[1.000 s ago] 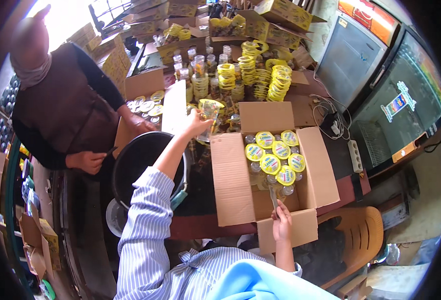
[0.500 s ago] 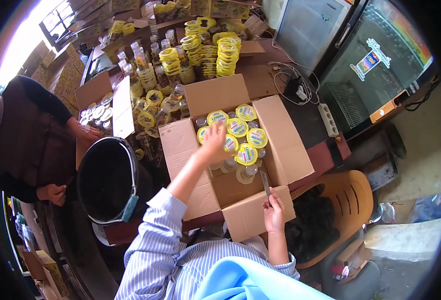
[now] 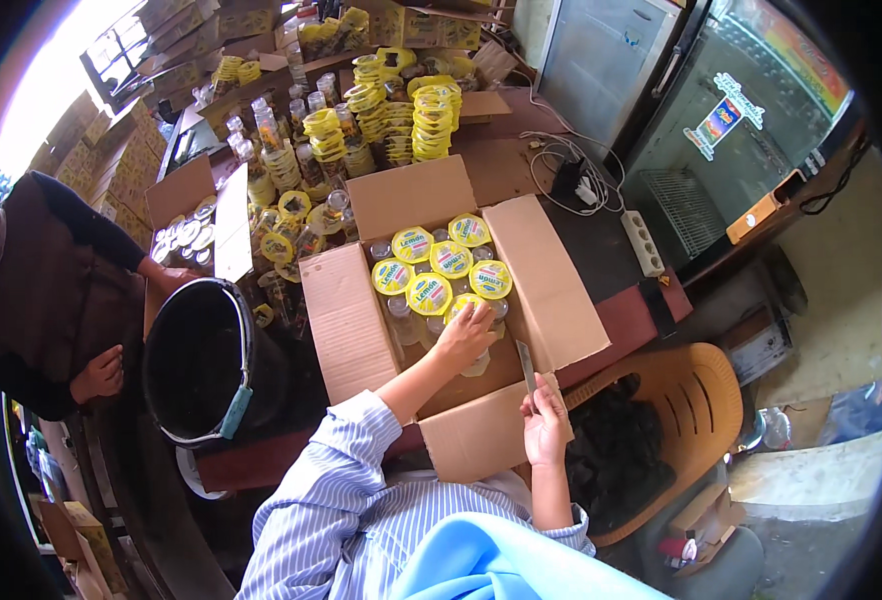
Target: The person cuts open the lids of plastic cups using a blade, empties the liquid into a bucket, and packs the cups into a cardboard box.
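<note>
In an open cardboard box (image 3: 453,450) in front of me stand several clear plastic containers with round yellow lids (image 3: 429,293). My left hand (image 3: 464,345) reaches into the near part of the box. Its bent fingers close over the edge of the nearest yellow-lidded container (image 3: 463,304), partly covering it. Clear containers (image 3: 401,326) without yellow tops show beside and under the hand. My right hand (image 3: 545,425), at the near right corner of the box, grips a thin flat metal blade (image 3: 526,365), pointing up and away from me.
A black bucket (image 3: 183,355) stands at the left, beside a person (image 3: 56,280) with a second box of containers (image 3: 189,228). Stacks of yellow lids (image 3: 433,122) and clear containers fill the table's far side. An orange chair (image 3: 706,410), cables and a power strip (image 3: 643,243) are at the right.
My left hand has moved nearer to me, from a middle lid to the nearest one. The right hand keeps the blade. The whole view has shifted slightly, and the other person's near hand has risen.
</note>
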